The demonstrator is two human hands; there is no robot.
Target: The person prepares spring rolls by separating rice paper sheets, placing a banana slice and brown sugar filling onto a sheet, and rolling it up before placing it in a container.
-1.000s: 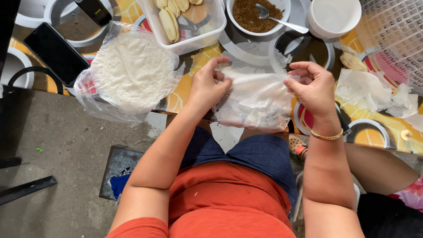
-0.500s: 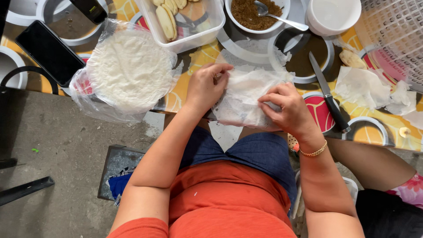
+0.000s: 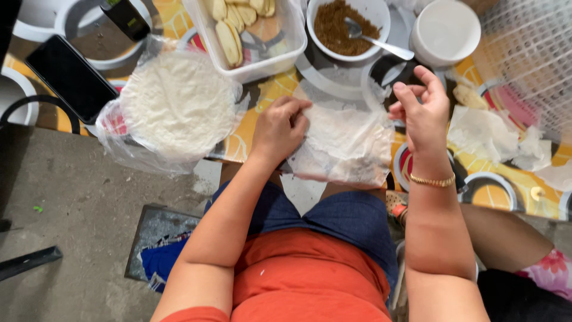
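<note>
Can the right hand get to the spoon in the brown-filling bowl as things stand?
Probably yes. The right hand is lifted off the thin wrapper sheet, and the spoon handle juts over the bowl's rim toward it, nothing between.

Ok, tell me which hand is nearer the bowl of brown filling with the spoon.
Right. The right hand is raised just below and right of the bowl of brown filling, near its spoon. The left hand sits lower left, pinching the thin wrapper sheet.
</note>
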